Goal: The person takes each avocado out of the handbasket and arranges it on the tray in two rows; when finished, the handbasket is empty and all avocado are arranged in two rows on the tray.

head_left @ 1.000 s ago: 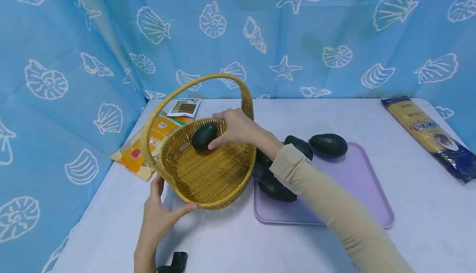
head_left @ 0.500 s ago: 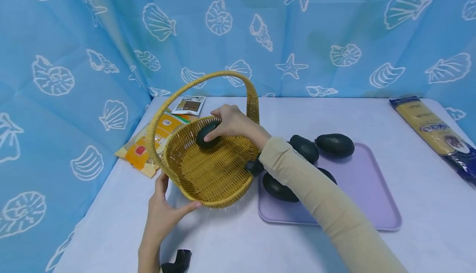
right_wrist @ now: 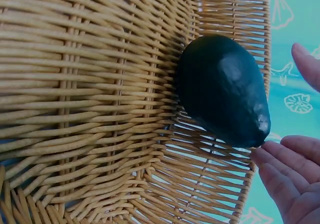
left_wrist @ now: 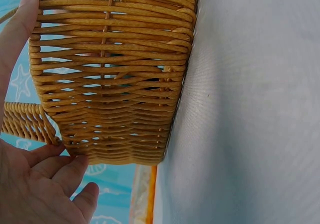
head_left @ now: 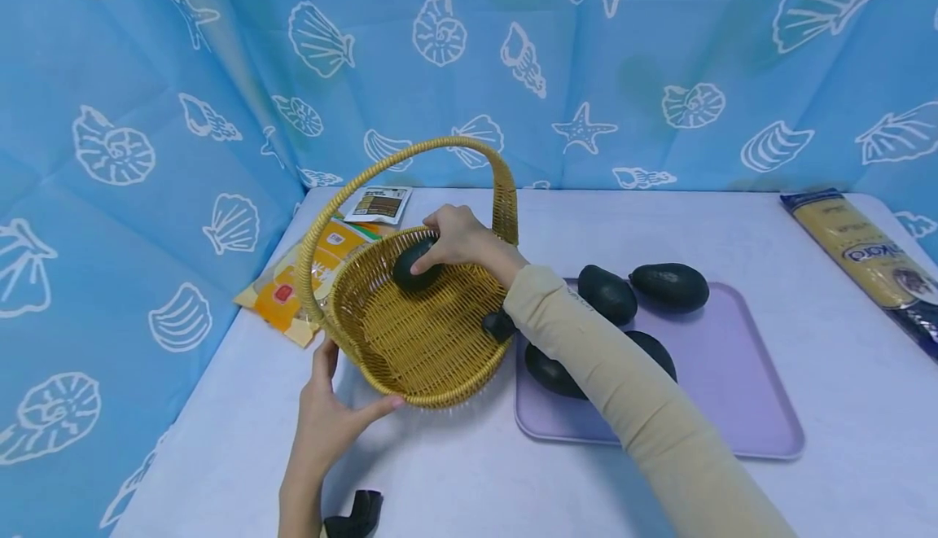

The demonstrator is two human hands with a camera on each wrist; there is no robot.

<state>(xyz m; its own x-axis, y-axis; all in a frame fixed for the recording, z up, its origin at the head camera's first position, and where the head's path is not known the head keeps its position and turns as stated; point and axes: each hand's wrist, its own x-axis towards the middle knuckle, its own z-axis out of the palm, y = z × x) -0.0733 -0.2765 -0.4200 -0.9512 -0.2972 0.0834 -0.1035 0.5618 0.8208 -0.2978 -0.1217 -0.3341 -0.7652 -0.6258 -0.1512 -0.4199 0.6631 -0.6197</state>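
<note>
Figure. Wicker basket [head_left: 421,334] as landmark, items in descending size. My left hand [head_left: 330,420] braces the basket's near rim, thumb and fingers spread and pressed flat against the weave, gripping nothing. My right hand [head_left: 458,238] reaches into the basket's far end; the wrist view shows its fingertips [right_wrist: 280,164] slack beside an avocado [head_left: 415,264] that lies on the woven floor against the far wall, so I judge the fruit set down, my fingers barely touching it. To do this well, I judge I should steady the rim and lift my fingers straight away so the fruit does not roll. Right of the basket lies a lilac tray [head_left: 733,375] bearing more avocados [head_left: 668,286]. Far right of the basket, a pasta packet [head_left: 865,257] bears lettering too small to read surely. Left of the basket, an orange packet [head_left: 293,294] and, behind it, a small sachet [head_left: 378,204]: print illegible.
</note>
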